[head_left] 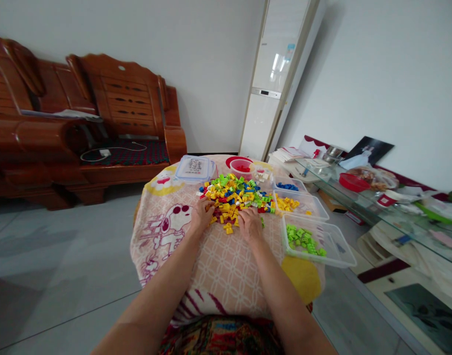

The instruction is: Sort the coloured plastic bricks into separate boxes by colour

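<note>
A loose pile of small toy building bricks (231, 199) in yellow, green, blue, red and white lies on the cloth-covered table (226, 276). At the pile's left edge is my left hand (202, 214), its fingers curled in close against yellow bricks. My right hand (250, 226) rests at the near right edge, fingers bent down among the bricks. Whatever either hand pinches is too small to make out. A few yellow bricks (228, 228) lie between the two hands.
Clear boxes on the right hold green bricks (303, 239), yellow bricks (286, 202) and blue bricks (287, 187). Behind the pile stands a round tub (242, 165) with red bricks. A lidded box (193, 168) sits back left. A cluttered glass shelf (359, 197) is beyond the table's right side.
</note>
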